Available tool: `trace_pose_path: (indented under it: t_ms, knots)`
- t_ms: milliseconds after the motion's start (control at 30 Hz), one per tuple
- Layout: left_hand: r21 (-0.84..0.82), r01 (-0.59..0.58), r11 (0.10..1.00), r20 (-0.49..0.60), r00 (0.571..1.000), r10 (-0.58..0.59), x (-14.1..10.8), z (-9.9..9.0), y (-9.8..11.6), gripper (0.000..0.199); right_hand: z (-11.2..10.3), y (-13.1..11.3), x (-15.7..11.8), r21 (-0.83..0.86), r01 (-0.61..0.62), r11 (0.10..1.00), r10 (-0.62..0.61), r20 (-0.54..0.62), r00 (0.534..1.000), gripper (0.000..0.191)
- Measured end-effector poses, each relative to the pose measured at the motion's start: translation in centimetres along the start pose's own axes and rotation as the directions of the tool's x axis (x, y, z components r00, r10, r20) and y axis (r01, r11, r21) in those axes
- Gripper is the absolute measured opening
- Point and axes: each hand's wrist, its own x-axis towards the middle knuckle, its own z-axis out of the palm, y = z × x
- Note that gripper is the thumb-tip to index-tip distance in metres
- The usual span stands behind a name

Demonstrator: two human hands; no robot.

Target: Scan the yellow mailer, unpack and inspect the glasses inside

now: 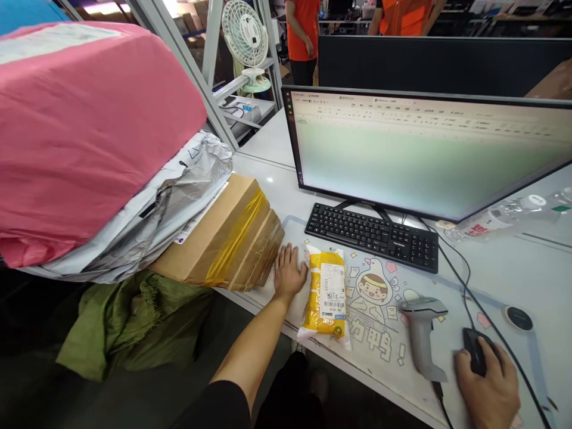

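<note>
My left hand [289, 273] lies flat on the desk with its fingers spread, between a taped cardboard box [232, 238] and a yellow package [327, 295] bearing a white label. It holds nothing. At the lower right, my right hand [489, 381] is wrapped round a black computer mouse [477, 351]. A grey barcode scanner [422, 336] rests on the printed desk mat, left of the mouse. The black keyboard [373, 235] lies behind the package, below a monitor [424, 152] showing a spreadsheet.
Pink [89, 131] and grey [179, 196] wrapped parcels are piled at the left, above green cloth [134, 322]. Plastic bottles [504, 217] lie by the monitor's right side. A fan [245, 33] is clamped to a metal frame. People in orange stand beyond the desk.
</note>
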Motion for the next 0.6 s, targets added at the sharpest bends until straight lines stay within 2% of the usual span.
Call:
trace_pose_path:
  t_ms: [367,600]
  knots:
    - [-0.010,0.010,1.000,0.019,1.000,-0.009,0.1,-0.1,0.1,0.061,-0.1,-0.1,0.0,-0.010,0.007,1.000,-0.007,-0.026,1.000,0.063]
    - [-0.025,0.002,1.000,0.005,1.000,-0.002,0.1,-0.1,0.1,0.061,0.3,1.0,-0.4,-0.038,0.023,0.999,-0.024,-0.021,0.999,0.064]
